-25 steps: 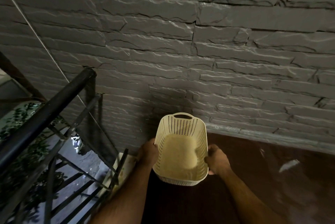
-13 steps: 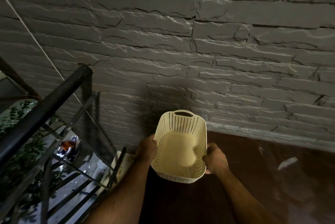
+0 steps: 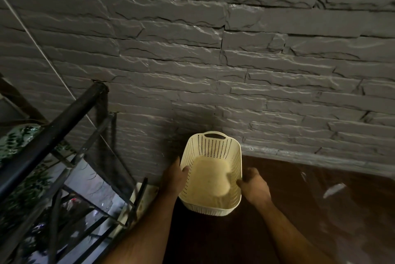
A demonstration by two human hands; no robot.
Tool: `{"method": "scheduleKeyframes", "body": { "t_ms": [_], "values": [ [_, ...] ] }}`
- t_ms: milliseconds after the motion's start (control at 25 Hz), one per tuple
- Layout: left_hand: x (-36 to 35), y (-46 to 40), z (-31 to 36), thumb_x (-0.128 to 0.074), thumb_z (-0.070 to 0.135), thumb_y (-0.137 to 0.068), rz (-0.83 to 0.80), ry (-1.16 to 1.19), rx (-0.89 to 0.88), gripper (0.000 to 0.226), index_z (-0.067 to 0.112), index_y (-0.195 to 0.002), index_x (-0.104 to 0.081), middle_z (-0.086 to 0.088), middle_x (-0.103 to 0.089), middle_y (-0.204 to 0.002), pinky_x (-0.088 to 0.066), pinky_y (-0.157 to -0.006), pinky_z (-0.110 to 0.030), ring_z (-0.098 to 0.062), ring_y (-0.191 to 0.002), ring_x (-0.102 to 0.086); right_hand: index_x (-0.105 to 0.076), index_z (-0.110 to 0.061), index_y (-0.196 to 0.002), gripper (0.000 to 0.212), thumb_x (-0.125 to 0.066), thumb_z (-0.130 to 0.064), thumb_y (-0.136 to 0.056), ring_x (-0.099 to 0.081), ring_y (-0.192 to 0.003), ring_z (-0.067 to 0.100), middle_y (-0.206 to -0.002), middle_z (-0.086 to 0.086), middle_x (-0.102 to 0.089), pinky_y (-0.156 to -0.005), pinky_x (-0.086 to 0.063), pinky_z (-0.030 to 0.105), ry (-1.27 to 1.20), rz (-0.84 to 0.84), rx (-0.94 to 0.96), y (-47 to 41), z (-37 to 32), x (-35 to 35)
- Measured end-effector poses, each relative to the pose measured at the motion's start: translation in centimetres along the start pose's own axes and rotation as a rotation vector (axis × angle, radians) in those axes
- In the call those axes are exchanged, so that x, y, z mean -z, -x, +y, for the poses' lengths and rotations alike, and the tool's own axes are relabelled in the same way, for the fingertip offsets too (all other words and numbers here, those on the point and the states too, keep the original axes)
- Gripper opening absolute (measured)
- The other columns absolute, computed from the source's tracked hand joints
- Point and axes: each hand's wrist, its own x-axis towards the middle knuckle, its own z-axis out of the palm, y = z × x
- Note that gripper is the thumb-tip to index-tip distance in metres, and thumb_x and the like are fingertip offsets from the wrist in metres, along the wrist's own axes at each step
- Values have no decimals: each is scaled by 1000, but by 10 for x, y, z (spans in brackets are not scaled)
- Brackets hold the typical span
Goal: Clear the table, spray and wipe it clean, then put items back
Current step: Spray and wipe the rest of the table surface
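Both hands hold a cream perforated basket (image 3: 210, 175) in the lower middle of the frame. Coming up from the bottom edge, the left hand (image 3: 174, 178) clasps the basket's left wall, thumb hooked over the rim into the inside. At the opposite wall the right hand (image 3: 254, 186) grips the rim with curled fingers. Nothing lies in the basket; its solid bottom shows bare, and a handle slot sits at its far end. It sits at the left end of a dark brown table (image 3: 310, 210), close to the grey stone wall (image 3: 213, 50). A black metal railing (image 3: 49, 135) fills the lower left.
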Motion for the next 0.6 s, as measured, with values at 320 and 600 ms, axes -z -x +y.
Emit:
{"method": "scheduleKeyframes", "body": {
  "t_ms": [320,600],
  "values": [
    [-2,35,49,-55,33,-96,133,-15,-283,56,13,-146,-41,-9,-49,-145,-36,-108,-37,-26,-133,-44,-38,-17,-143,67,-68,-33,-85,-62,-109,28,-138,14,-52,-95,-52,42,15,144,79,29,5,43],
    [-39,85,113,-55,34,-94,108,-67,-451,50,17,-141,-47,-6,-55,-138,-40,-103,-39,-26,-127,-50,-42,-20,-141,63,-68,-36,-85,-62,-106,24,-134,11,-52,-94,-53,42,5,243,67,68,47,107]
  ]
}}
